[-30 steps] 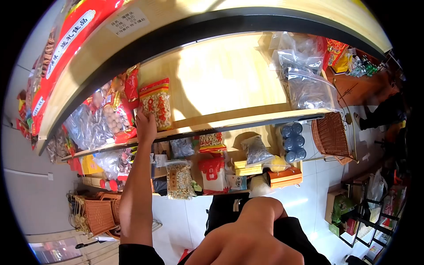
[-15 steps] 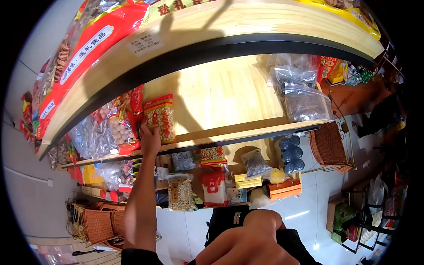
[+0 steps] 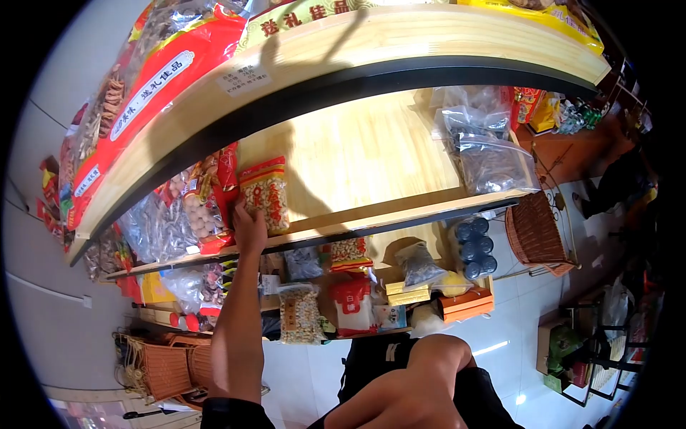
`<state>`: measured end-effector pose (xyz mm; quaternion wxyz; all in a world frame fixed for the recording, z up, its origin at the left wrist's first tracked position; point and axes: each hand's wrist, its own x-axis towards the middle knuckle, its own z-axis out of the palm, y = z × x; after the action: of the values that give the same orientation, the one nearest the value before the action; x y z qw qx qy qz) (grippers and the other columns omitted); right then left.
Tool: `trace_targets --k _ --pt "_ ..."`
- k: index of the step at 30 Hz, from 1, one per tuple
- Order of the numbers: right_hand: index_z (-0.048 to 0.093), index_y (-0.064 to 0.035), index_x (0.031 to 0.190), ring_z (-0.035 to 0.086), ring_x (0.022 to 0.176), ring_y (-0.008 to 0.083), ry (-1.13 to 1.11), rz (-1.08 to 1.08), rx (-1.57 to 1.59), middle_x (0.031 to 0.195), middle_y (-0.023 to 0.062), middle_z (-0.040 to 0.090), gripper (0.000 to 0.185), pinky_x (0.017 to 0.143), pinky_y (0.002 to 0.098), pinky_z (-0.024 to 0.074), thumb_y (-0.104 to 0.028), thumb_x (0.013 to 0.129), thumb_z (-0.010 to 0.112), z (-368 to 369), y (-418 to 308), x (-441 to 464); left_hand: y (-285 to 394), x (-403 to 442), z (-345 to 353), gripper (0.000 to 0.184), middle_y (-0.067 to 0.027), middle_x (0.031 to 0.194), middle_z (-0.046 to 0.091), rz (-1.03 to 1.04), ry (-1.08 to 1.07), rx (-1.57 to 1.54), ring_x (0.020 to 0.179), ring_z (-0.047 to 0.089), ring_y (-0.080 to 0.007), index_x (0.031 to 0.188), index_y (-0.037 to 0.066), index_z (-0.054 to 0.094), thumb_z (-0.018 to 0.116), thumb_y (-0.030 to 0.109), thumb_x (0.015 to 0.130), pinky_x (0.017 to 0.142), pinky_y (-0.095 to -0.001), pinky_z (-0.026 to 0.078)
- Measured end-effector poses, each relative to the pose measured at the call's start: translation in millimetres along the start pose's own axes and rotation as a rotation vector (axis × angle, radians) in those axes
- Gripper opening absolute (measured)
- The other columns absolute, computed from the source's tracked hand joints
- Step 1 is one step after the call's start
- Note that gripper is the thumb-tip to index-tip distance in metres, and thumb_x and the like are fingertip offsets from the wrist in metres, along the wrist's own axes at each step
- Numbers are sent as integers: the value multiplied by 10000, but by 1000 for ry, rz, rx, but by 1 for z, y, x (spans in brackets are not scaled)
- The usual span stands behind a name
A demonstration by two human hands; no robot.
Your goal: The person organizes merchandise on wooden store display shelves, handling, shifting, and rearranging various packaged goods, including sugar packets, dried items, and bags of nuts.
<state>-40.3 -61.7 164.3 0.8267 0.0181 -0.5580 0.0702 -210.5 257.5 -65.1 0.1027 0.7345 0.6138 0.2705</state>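
Observation:
My left hand (image 3: pixel 250 227) reaches onto the middle shelf. Its fingers close on the left edge of a clear-and-red packet of what look like peanuts (image 3: pixel 269 196), which leans upright behind the shelf lip. Part of the grip is hidden between this packet and the red packaging (image 3: pixel 227 171) beside it. Left of that are a bag of round, pale brown dried goods (image 3: pixel 205 217) and a clear bag of dark dried goods (image 3: pixel 161 229). My right hand (image 3: pixel 400 390) is bent in close to my body at the bottom of the view, its fingers not visible.
The upper shelf's black edge (image 3: pixel 400 68) curves above my left hand. Clear bags (image 3: pixel 493 161) stand at the middle shelf's right end. On the lower shelf are a red-and-white bag (image 3: pixel 352 304), a bag of pale pieces (image 3: pixel 300 314) and dark-lidded jars (image 3: pixel 475 247). Wicker baskets (image 3: pixel 532 229) stand beyond.
The whole view has shifted slightly right and down. My left hand remains at the same packet, which has not visibly moved on the shelf.

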Motion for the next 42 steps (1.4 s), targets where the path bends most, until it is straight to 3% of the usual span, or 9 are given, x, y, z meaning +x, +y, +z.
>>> trace_targets --k 9,13,15,19,22,26,31,36,42 --pt "588 -266 1164 377 425 107 -21 87 155 630 65 510 487 384 222 297 102 869 470 -15 -2 -2 -1 -1 -1 488 -199 1259 501 -18 25 -37 1172 466 -403 1263 76 411 545 289 845 951 -498 405" --pt "567 -11 730 599 589 282 -203 428 5 716 132 638 103 470 355 453 -49 819 534 -53 21 -36 5 -3 -4 479 -194 1261 510 -37 32 -38 1159 484 -404 1259 90 417 550 275 838 947 -495 411" --pt "614 22 807 622 630 215 -299 658 -278 720 96 634 120 568 282 483 14 749 509 -68 51 -27 -1 -1 0 478 -193 1260 514 -50 18 -36 1156 489 -403 1259 94 418 552 272 835 947 -493 412" --pt "597 2 990 497 576 89 13 1026 -391 654 37 545 244 536 249 400 77 823 435 -103 164 -79 -1 -2 2 484 -205 1257 526 15 76 -66 1141 507 -406 1258 82 425 562 257 828 945 -488 416" --pt "607 5 1015 640 809 262 -140 1125 -748 892 193 655 237 747 350 492 15 831 457 -135 214 -113 -4 1 3 484 -251 1246 515 20 67 -33 1108 524 -434 1272 82 417 562 243 840 928 -487 430" --pt "590 -71 1115 615 980 362 -397 1316 -893 1053 197 654 331 907 423 474 -80 797 499 -150 240 -142 -4 0 2 467 -247 1247 519 13 50 -74 1129 516 -420 1263 85 426 566 245 847 947 -468 419" --pt "656 -65 1004 634 968 332 -480 1218 -978 988 188 675 249 884 416 493 -108 797 525 -158 253 -174 -9 2 5 468 -236 1260 520 28 66 -66 1139 514 -415 1260 76 431 564 255 848 959 -458 410" --pt "711 -52 880 675 866 329 -905 1159 -1109 904 182 694 232 804 409 526 -192 806 541 -150 244 -169 -6 2 5 472 -235 1266 521 37 65 -68 1144 515 -410 1268 71 436 558 260 853 964 -454 406" --pt "699 -67 872 675 802 328 -982 1096 -1123 840 180 687 304 748 425 536 -280 868 482 -146 247 -178 -13 5 6 461 -259 1195 542 47 36 -111 1078 542 -402 1256 20 437 544 256 875 945 -441 406"
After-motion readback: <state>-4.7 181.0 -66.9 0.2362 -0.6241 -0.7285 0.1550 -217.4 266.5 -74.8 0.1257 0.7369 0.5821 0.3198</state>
